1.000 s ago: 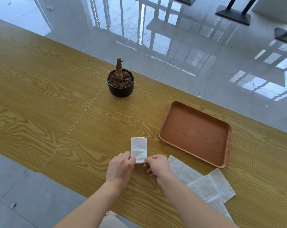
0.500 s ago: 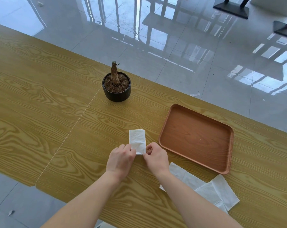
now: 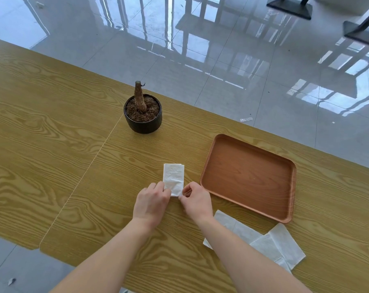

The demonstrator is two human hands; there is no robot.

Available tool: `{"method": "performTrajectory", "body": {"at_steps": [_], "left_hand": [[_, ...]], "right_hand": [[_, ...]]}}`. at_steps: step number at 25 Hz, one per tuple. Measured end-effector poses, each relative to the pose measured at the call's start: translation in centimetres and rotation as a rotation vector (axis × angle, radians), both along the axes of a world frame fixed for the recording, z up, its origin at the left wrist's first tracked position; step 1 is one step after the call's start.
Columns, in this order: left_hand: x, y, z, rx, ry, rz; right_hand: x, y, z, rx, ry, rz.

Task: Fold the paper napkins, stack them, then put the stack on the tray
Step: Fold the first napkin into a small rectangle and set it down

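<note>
The folded napkin [image 3: 173, 178] lies flat on the worktop [image 3: 52, 144], just beyond both hands. The left hand [image 3: 150, 205] holds its near left corner with curled fingers, and the right hand [image 3: 197, 203] pinches its near right corner. The tray [image 3: 249, 178] sits just to the right of the right hand. The loose napkins [image 3: 278, 246] lie overlapping beside the right forearm, which partly covers them. A black plant pot [image 3: 143, 121] stands well beyond the hands.

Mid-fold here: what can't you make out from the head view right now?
Head view:
- Near edge of folded napkin: covered by left hand and right hand.
- Left hand's grip: fingertips hidden under its own knuckles.
- Count of loose napkins: they overlap, right forearm covers part.
- Folded napkin's layers: too thin to count.
</note>
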State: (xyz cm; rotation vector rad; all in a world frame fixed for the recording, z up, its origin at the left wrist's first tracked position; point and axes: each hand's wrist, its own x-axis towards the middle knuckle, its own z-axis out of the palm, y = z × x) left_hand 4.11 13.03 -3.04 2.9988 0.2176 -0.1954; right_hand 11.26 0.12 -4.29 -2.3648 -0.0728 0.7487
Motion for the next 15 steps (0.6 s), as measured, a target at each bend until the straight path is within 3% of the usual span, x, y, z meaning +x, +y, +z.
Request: {"method": "performTrajectory", "body": {"at_steps": [10, 15], "left_hand": [[-0.6, 0.4, 0.1, -0.028, 0.007, 0.066], [-1.0, -1.3, 0.7, -0.082, -0.015, 0.039]], "right_hand": [[0.4, -1.1, 0.2, 0.026, 0.048, 0.024], [-0.6, -4.1, 1.3, -0.029, -0.16, 0.078]]}}
